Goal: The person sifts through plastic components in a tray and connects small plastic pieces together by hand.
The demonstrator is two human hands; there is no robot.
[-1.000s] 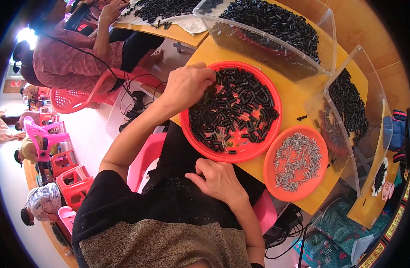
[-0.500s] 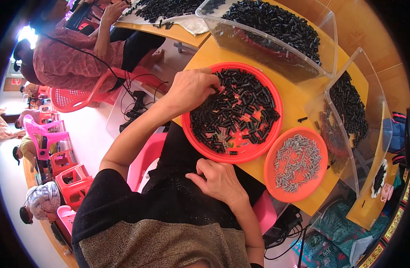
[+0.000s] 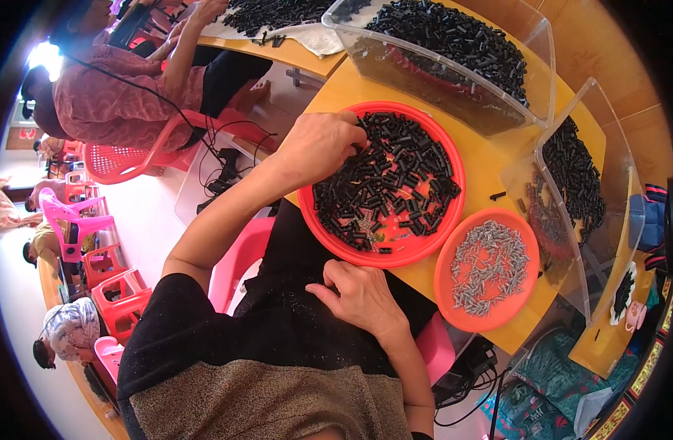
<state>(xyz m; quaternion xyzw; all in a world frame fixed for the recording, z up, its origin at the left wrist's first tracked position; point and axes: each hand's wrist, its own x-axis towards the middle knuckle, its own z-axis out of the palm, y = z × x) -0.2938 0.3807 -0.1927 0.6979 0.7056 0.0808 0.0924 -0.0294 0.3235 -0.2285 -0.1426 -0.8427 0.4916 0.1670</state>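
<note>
My left hand [image 3: 322, 145] reaches over the left side of a round red basin [image 3: 459, 172], its fingers bent down at the contents. Short black tubes [image 3: 406, 150] fill most of the basin, with a few small silvery pieces [image 3: 363, 233] among them near the front. What lies between the left fingertips is hidden. Just below the front rim, my right hand [image 3: 362, 299] rests on the dark clothing over my lap. Its thumb stands apart from the bent fingers, and no object shows in it. An orange dish [image 3: 442, 297] of small silvery metal pieces [image 3: 490, 268] sits right of the basin.
Clear plastic bins [image 3: 439, 70] with black tubes stand at the back and right of the yellow table [image 3: 417, 277]. One loose black tube [image 3: 497, 196] lies near the dish. Cables [image 3: 222, 158] hang at the left, near a seated co-worker [image 3: 123, 99].
My left hand has shifted slightly at the basin's left side, fingers still bent down. The right hand stays put. The co-worker's hands at upper left have moved.
</note>
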